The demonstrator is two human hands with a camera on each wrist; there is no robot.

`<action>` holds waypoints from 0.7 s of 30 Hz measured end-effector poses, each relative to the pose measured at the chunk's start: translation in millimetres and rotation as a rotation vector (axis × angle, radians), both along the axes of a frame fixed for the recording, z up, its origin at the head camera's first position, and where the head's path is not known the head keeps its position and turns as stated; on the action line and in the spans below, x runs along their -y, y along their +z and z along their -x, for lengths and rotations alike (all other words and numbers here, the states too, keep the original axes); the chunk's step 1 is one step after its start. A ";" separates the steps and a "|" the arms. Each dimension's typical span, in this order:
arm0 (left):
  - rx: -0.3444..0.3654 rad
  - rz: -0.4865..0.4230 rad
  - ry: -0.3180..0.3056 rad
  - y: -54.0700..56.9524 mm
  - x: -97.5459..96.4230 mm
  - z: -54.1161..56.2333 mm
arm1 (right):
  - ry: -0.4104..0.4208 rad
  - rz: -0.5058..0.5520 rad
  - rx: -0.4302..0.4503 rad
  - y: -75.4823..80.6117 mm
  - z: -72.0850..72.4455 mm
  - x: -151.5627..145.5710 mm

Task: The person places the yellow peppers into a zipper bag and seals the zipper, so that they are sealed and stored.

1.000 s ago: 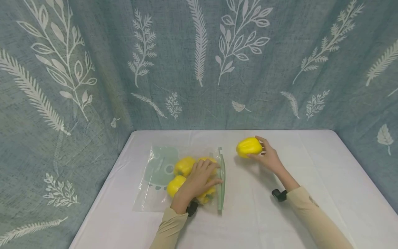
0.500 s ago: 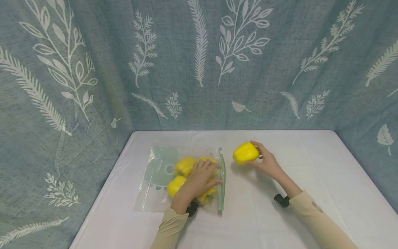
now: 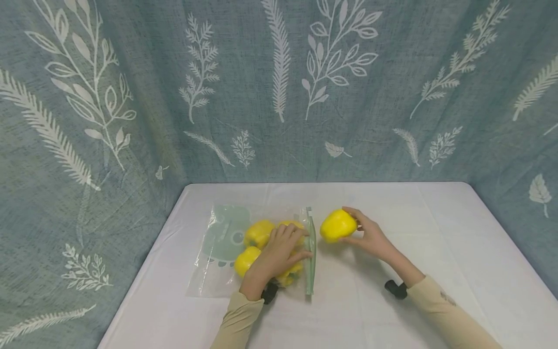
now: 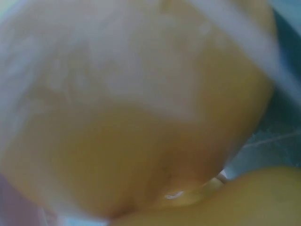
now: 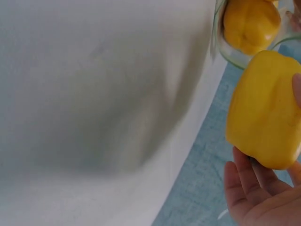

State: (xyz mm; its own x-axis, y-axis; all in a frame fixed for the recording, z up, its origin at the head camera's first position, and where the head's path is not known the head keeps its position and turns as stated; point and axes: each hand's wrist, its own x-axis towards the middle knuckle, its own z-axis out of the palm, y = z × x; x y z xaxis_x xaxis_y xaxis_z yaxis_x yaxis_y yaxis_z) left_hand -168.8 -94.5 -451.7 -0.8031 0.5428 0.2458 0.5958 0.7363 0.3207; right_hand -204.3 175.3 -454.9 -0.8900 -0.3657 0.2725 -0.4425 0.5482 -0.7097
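Note:
My right hand [image 3: 370, 237] holds a yellow bell pepper [image 3: 338, 226] between thumb and fingers, just right of the bag's green zip edge. The right wrist view shows this pepper [image 5: 265, 110] above the table, with curled fingers [image 5: 244, 181] beneath its lower end. A clear zip bag [image 3: 202, 286] lies flat with several yellow bell peppers [image 3: 259, 233] inside. My left hand [image 3: 279, 252] rests on top of the bag, fingers spread, thumb and index tips at the zip edge. Close up in the left wrist view, a blurred yellow pepper [image 4: 117, 155] shows through plastic.
The bag carries a pale green cartoon print [image 3: 218, 237]. A white cloth covers the table [image 3: 348, 310], whose far edge meets a blue-green leaf-patterned curtain [image 3: 261, 97]. Small black wrist cameras [image 3: 395, 289] sit by both forearms.
My right hand has brought the pepper left and nearer to me, toward the bag's zip edge. The left hand and the bag have stayed in place.

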 end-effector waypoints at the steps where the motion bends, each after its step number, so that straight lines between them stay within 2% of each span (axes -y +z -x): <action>1: 0.001 -0.001 0.000 -0.1 0.0 0.1 | 0.004 0.004 -0.001 -0.4 -0.7 0.8; 10: -0.011 0.012 0.004 0.3 0.3 0.7 | 0.058 0.011 0.012 -5.3 -6.2 7.1; 21: -0.030 -0.002 0.006 2.7 -0.6 -0.1 | 0.123 -0.002 0.083 -10.3 -14.3 19.0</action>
